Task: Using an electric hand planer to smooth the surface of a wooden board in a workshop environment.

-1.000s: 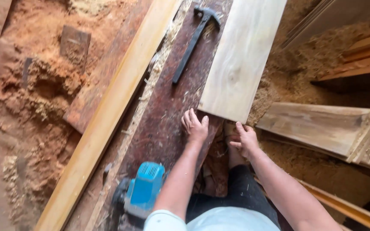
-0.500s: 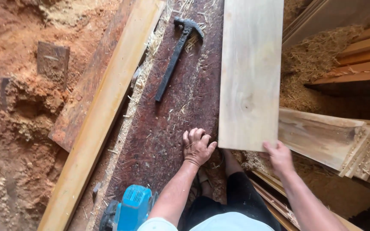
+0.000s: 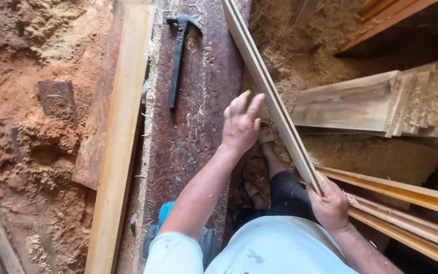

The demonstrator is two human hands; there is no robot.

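A pale wooden board point(image 3: 267, 89) stands on its edge, running from the top centre down to my right hand point(image 3: 330, 203), which grips its near end. My left hand point(image 3: 242, 122) hovers with fingers spread beside the board's left face, just above the dark reddish workbench plank point(image 3: 198, 111). A dark claw hammer point(image 3: 178, 50) lies on that plank, beyond my left hand. A blue power tool point(image 3: 166, 213) sits at the plank's near end, mostly hidden under my left arm.
A long yellowish plank point(image 3: 120, 137) lies left of the workbench. Sawdust point(image 3: 26, 101) covers the floor on the left. Stacked pale timber point(image 3: 376, 101) and yellow moulded strips point(image 3: 411, 198) lie at the right. My sandalled feet point(image 3: 264, 137) show below the board.
The pale board went from lying flat to standing on its edge. My right hand took hold of its near end, and my left hand lifted off the workbench beside it.
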